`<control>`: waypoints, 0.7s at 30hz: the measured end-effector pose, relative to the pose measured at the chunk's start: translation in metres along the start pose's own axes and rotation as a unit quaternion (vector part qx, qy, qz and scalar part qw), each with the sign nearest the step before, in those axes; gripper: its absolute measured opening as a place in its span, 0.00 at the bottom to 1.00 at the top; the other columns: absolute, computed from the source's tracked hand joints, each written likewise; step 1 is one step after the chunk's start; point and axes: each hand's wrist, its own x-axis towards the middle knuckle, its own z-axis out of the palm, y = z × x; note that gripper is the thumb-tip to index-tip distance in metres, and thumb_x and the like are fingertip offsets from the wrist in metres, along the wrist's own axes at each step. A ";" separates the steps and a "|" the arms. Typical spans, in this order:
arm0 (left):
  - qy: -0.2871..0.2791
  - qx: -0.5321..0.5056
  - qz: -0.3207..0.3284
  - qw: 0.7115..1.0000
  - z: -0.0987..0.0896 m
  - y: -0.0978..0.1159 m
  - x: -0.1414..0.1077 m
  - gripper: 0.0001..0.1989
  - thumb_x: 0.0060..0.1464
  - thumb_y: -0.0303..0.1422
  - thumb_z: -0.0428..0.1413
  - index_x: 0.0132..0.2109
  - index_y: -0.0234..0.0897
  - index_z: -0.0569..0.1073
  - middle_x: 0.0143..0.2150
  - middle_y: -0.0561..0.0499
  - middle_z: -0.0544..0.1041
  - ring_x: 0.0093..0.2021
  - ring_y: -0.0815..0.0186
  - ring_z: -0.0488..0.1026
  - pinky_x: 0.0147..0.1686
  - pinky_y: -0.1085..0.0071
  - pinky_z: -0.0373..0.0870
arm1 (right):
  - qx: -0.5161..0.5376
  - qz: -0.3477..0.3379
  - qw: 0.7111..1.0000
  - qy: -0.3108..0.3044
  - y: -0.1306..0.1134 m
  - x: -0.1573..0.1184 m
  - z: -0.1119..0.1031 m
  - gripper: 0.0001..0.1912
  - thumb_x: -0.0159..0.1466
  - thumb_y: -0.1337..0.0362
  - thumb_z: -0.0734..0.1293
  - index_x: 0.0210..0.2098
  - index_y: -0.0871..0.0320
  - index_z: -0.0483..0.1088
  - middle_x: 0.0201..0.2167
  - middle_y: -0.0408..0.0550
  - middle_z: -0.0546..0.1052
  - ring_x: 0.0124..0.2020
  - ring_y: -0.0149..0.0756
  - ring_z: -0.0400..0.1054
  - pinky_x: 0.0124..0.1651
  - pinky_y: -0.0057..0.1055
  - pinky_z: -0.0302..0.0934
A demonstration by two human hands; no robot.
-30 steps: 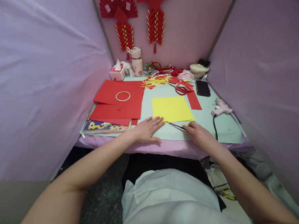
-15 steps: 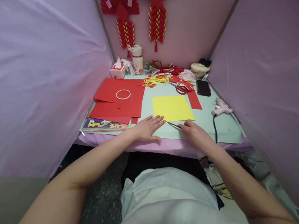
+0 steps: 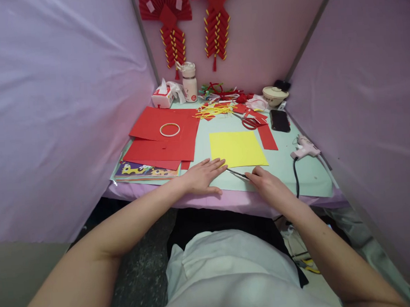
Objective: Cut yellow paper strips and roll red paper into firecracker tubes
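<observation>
Pale tabletop [image 3: 313, 180], yellow paper [image 3: 238, 147] — corner under left fingers [image 3: 219, 170]

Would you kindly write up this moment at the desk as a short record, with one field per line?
Left hand: palm down, spread, overlapping the near left corner of the yellow sheet
Right hand: holding a slender dark tool that points toward the left hand
Left side: red sheets, a white ring lying on them
Beyond the yellow sheet: yellow strips, red-handled scissors
Right side: black phone, pink glue gun
</observation>
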 end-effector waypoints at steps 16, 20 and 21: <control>-0.021 0.000 -0.028 0.999 -0.008 0.000 -0.028 0.47 0.60 0.59 0.47 0.74 0.33 0.44 0.76 0.38 0.43 0.75 0.56 0.39 0.70 0.56 0.35 | -0.021 0.007 1.000 -0.011 0.001 0.001 0.002 0.18 0.70 0.71 0.54 0.52 0.57 0.71 0.40 0.52 0.71 0.35 0.37 0.64 0.37 0.30 0.56; -0.017 -0.004 -0.029 0.999 -0.007 0.001 -0.027 0.47 0.60 0.58 0.48 0.74 0.33 0.44 0.76 0.38 0.43 0.75 0.55 0.38 0.70 0.55 0.35 | -0.033 0.002 0.999 -0.016 -0.006 0.009 0.002 0.17 0.69 0.73 0.55 0.50 0.59 0.72 0.39 0.52 0.70 0.34 0.37 0.64 0.37 0.30 0.55; -0.016 -0.005 -0.029 0.999 -0.007 0.001 -0.027 0.47 0.60 0.58 0.48 0.74 0.33 0.44 0.76 0.38 0.43 0.75 0.55 0.38 0.70 0.55 0.35 | -0.036 0.001 0.999 -0.017 -0.008 0.009 0.002 0.17 0.69 0.73 0.55 0.50 0.59 0.72 0.38 0.52 0.70 0.34 0.37 0.64 0.36 0.31 0.55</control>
